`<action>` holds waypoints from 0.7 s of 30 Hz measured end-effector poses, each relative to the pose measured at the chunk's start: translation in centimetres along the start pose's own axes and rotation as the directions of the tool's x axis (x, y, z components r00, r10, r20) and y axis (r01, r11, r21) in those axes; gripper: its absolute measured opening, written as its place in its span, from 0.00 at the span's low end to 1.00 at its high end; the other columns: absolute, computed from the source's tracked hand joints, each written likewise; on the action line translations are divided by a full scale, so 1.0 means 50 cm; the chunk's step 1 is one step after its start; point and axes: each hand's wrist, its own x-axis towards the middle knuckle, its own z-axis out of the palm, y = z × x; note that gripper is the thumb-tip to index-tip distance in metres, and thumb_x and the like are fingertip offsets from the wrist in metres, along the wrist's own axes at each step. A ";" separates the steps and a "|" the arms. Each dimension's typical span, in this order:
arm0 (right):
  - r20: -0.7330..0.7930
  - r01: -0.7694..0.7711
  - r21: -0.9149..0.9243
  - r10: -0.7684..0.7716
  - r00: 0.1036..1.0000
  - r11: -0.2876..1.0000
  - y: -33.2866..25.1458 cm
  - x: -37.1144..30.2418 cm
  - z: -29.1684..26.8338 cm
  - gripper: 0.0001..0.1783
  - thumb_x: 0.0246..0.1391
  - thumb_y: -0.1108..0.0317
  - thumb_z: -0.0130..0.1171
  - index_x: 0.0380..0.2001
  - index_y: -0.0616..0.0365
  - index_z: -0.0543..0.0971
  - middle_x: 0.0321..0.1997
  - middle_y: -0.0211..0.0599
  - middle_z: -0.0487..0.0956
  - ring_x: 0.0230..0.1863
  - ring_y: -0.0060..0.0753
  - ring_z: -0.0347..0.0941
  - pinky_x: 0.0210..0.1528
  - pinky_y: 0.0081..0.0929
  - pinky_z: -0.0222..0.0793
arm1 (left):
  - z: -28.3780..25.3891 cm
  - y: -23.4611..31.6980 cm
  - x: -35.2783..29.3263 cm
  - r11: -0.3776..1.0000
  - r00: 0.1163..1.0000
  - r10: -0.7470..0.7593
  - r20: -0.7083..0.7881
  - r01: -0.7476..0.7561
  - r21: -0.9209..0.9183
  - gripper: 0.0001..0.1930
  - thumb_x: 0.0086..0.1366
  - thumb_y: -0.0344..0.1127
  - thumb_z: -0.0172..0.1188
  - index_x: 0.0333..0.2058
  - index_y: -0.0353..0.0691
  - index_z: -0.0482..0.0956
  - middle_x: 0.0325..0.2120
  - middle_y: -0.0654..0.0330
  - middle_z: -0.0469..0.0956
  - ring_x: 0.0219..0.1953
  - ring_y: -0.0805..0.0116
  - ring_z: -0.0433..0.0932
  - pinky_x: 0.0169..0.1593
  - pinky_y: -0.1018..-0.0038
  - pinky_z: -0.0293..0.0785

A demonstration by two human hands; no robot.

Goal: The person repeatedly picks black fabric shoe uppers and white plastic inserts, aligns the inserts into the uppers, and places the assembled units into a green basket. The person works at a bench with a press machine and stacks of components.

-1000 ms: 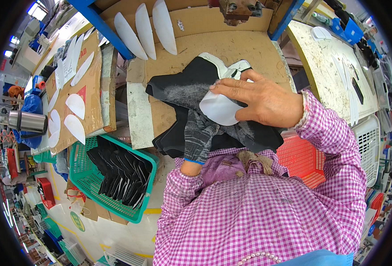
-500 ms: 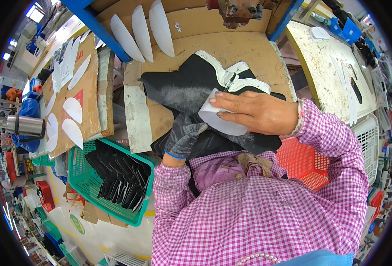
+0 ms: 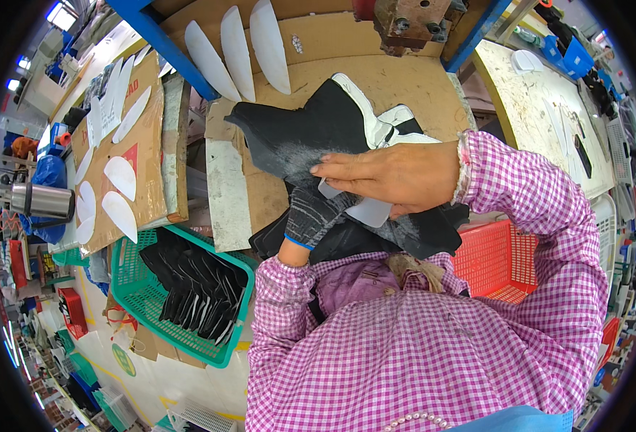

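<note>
A black fabric shoe upper (image 3: pixel 311 122) with white trim (image 3: pixel 357 101) lies spread out in front of me. Its surface looks scuffed grey near my fingers. My left hand (image 3: pixel 316 216), in a dark knit glove, is closed on the upper's near part; its fingertips are hidden beneath my right hand. Bare and laid flat, my right hand (image 3: pixel 393 173) has its fingers stretched out over the upper and the glove. Under its palm shows a translucent white rounded stiffener piece (image 3: pixel 370 212), mostly covered.
White half-moon pieces (image 3: pixel 269 47) lean at the back of the cardboard-topped bench (image 3: pixel 228 194); others lie on the cardboard (image 3: pixel 156 173) at left. A blue frame (image 3: pixel 163 47) and metal machine head (image 3: pixel 411 25) stand over the bench. Green basket (image 3: pixel 181 345) and red basket (image 3: pixel 483 252) flank me.
My right hand has moved left and flattened over the white piece, which is now mostly covered. My left hand has shifted slightly right beneath it. The whole view has shifted a little.
</note>
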 end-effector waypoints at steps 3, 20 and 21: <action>-0.033 0.062 -0.049 -0.064 0.997 0.997 0.004 -0.007 0.001 0.51 0.37 0.74 0.69 0.65 0.68 0.54 0.73 0.49 0.47 0.73 0.49 0.44 0.66 0.34 0.63 | -0.022 0.017 0.009 0.983 0.996 -0.089 0.008 0.089 -0.161 0.29 0.59 0.36 0.63 0.58 0.37 0.66 0.54 0.53 0.71 0.56 0.58 0.70 0.60 0.66 0.64; -0.253 0.102 0.076 -0.080 0.964 0.992 0.021 -0.137 0.139 0.37 0.48 0.79 0.57 0.64 0.61 0.61 0.70 0.44 0.58 0.71 0.46 0.52 0.69 0.43 0.55 | -0.054 0.072 0.031 0.966 0.966 -0.113 0.232 0.161 -0.202 0.39 0.47 0.46 0.73 0.56 0.38 0.70 0.51 0.52 0.73 0.55 0.52 0.69 0.61 0.61 0.61; -0.281 0.119 0.111 -0.083 0.956 0.987 0.021 -0.135 0.141 0.36 0.49 0.79 0.56 0.64 0.60 0.61 0.70 0.44 0.58 0.71 0.46 0.53 0.69 0.43 0.54 | -0.055 0.070 0.028 0.966 0.967 -0.100 0.236 0.151 -0.209 0.39 0.47 0.47 0.73 0.56 0.38 0.69 0.51 0.52 0.73 0.55 0.53 0.69 0.61 0.61 0.61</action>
